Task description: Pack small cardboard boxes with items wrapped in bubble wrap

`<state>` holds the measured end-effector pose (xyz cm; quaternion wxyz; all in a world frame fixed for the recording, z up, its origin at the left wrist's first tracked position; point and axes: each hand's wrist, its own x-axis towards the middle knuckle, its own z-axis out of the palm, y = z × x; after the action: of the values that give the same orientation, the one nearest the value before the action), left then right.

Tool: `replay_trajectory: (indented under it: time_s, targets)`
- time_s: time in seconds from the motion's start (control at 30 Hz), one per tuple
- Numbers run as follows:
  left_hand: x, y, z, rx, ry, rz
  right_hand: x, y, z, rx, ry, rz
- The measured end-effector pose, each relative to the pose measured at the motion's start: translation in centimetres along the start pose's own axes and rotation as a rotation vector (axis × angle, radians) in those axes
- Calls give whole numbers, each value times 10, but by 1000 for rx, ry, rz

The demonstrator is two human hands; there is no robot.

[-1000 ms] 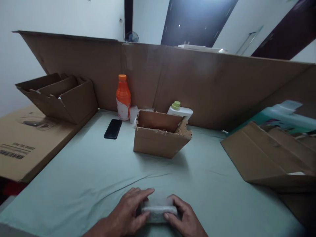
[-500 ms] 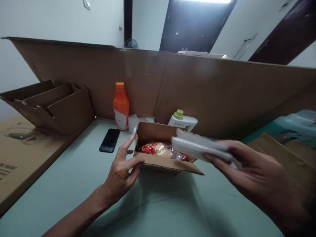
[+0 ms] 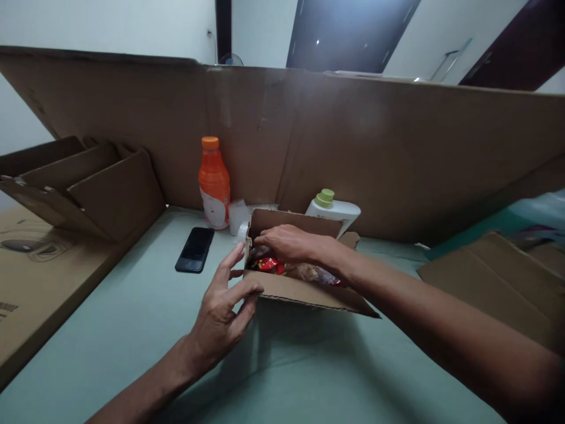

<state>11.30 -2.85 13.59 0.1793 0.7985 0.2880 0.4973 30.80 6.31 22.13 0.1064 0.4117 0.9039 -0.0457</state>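
Observation:
A small cardboard box (image 3: 304, 288) stands with its front flap folded out towards me. My left hand (image 3: 223, 306) holds its left end, index finger along the side edge and thumb on the front flap. Inside the box lies a clear and red plastic packet (image 3: 271, 265) with pale round pieces, partly covered by my right arm. My right hand (image 3: 285, 242) reaches down into the left part of the box with fingers curled. Its fingertips, and whatever they hold, are mostly hidden.
Behind the box stand an orange bottle (image 3: 214, 182) and a white bottle with a green cap (image 3: 333, 209). A black phone (image 3: 195, 250) lies to the left. A tall cardboard panel (image 3: 375, 153) closes off the back; more cardboard (image 3: 494, 282) sits at right.
My right hand has moved left and down into the box; the white folded wrap it held is now out of sight. My left hand stays at the box's left end.

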Motion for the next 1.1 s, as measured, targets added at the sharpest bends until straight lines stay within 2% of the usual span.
replay_trajectory:
  time_s: [0.1, 0.17, 0.2, 0.27, 0.3, 0.37, 0.43, 0.5, 0.6, 0.7, 0.77, 0.87, 0.93, 1.0, 1.1]
  targets:
    - [-5, 0, -4, 16, 24, -54, -45, 7, -9, 146, 166, 40]
    - [-13, -4, -7, 1, 57, -135, -96, 8, -9, 197, 347, 165]
    - [-17, -7, -8, -17, 65, -185, -125, 7, -4, 217, 455, 279]
    - [-27, -17, -8, -58, 48, -288, -177, 2, 18, 291, 664, 545]
    - [-31, -22, -7, -83, 29, -334, -196, 0, 34, 344, 716, 680]
    - [-36, -33, 0, -136, -21, -410, -214, -7, 74, 471, 820, 849]
    - [-32, -43, 11, -199, -67, -472, -203, -13, 113, 672, 849, 826]
    - [-23, -47, 25, -282, -96, -522, -175, -19, 141, 840, 861, 760]
    - [-9, -43, 45, -382, -110, -550, -142, -27, 160, 950, 884, 770]
    - [-19, -24, 52, -399, -118, -541, -153, -43, 168, 931, 886, 872]
    - [-43, -5, 44, -406, -129, -534, -174, -63, 173, 917, 882, 916]
    - [-92, 21, 11, -383, -112, -583, -188, -102, 173, 916, 877, 848]
    - [-120, 34, -17, -309, -27, -675, -174, -126, 167, 929, 856, 725]
    - [-140, 42, -40, -214, 74, -755, -149, -141, 159, 951, 831, 607]
    - [-161, 49, -50, -136, 148, -786, -121, -141, 154, 960, 797, 523]
